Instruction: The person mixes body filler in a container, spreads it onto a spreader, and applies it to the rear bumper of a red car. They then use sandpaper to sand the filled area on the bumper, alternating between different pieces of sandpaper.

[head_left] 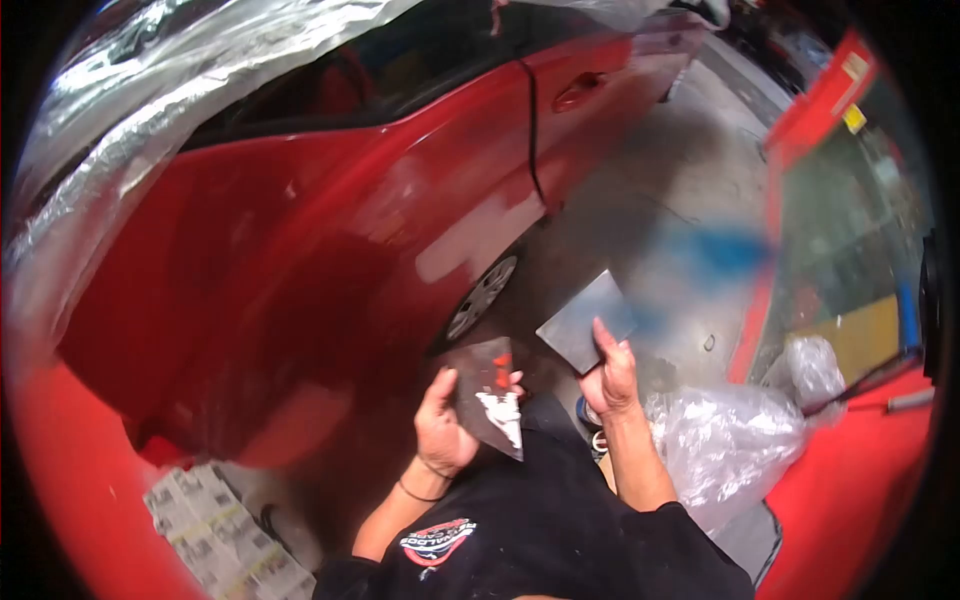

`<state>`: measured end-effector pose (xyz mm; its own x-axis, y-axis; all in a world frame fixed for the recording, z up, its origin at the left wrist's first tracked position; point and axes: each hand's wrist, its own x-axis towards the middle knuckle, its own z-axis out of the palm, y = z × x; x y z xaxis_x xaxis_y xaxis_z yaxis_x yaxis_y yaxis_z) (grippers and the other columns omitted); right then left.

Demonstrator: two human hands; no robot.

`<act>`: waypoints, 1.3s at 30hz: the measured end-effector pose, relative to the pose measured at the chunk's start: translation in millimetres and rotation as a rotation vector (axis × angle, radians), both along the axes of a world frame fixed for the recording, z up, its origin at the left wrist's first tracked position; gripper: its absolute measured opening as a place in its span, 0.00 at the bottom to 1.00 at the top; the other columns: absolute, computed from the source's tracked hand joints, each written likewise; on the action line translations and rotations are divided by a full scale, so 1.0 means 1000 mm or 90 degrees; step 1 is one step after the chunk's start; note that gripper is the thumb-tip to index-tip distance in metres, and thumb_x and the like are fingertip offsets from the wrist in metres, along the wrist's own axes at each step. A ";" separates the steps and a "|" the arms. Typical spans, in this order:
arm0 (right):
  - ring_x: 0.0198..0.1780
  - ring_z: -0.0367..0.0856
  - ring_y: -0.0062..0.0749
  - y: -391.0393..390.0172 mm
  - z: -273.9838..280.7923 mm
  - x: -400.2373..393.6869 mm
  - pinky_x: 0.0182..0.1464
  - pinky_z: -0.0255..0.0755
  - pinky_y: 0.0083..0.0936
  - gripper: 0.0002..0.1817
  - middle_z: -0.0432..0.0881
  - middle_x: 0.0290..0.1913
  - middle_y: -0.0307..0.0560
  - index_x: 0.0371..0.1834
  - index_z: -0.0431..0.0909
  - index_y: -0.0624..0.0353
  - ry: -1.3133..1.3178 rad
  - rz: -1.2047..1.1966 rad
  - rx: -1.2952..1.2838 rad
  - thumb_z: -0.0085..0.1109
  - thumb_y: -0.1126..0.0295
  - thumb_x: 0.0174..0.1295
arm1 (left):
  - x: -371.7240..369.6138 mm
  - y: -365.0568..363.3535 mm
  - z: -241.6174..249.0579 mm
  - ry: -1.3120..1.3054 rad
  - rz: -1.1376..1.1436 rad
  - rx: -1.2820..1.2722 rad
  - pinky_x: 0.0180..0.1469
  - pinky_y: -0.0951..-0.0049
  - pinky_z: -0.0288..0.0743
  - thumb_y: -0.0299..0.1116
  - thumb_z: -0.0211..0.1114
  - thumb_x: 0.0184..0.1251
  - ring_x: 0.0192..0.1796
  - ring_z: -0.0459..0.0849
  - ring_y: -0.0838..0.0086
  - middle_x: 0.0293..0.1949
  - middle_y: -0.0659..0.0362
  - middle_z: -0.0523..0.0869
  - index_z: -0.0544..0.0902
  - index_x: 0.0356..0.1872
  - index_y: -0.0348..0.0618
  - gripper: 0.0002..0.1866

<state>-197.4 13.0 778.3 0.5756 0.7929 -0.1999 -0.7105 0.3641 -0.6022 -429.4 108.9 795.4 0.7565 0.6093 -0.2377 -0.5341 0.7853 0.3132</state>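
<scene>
My left hand (445,432) grips a dark flat mixing board (473,388) from its left edge. White paste (502,412) and a smaller red streak of paste (502,370) lie on the board's face. A thin grey flat plate, like a wide spreader (582,322), is in my right hand (612,378), with the thumb pressed on top. The two tools are apart. Beyond them stands a red car (340,220) with a dull, pale patch (480,238) on its side above the wheel (484,296).
Crinkled clear plastic sheeting (180,120) covers the car's upper part. Newspaper (230,540) hangs at the lower left. On the right are a clear plastic bag (730,440) and a red-framed structure (820,100). Concrete floor (690,190) runs between it and the car.
</scene>
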 end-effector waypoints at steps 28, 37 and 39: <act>0.47 0.92 0.36 0.208 -0.219 0.166 0.50 0.89 0.40 0.25 0.94 0.49 0.48 0.66 0.85 0.60 -0.679 1.303 -0.491 0.69 0.50 0.81 | -0.016 -0.095 -0.068 0.179 1.101 -0.211 0.78 0.50 0.74 0.46 0.59 0.90 0.73 0.82 0.59 0.72 0.55 0.84 0.76 0.78 0.44 0.26; 0.70 0.85 0.53 0.246 -0.204 0.005 0.61 0.87 0.65 0.27 0.85 0.70 0.52 0.78 0.75 0.55 -0.132 1.021 -0.141 0.62 0.52 0.85 | -0.044 -0.114 -0.174 0.214 1.159 -0.146 0.80 0.49 0.72 0.46 0.58 0.91 0.74 0.81 0.57 0.71 0.54 0.85 0.77 0.78 0.41 0.26; 0.72 0.84 0.54 0.246 -0.209 -0.010 0.64 0.84 0.68 0.28 0.84 0.71 0.51 0.79 0.75 0.54 -0.052 1.005 -0.168 0.61 0.50 0.85 | -0.042 -0.113 -0.170 0.198 1.169 -0.161 0.80 0.49 0.72 0.46 0.59 0.90 0.73 0.81 0.57 0.70 0.54 0.85 0.77 0.78 0.41 0.27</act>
<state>-207.7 258.6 569.2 -0.7318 0.5264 -0.4328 -0.2214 -0.7843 -0.5795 -471.0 -4.5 625.4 -0.7934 0.4390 -0.4218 -0.6086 -0.5857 0.5353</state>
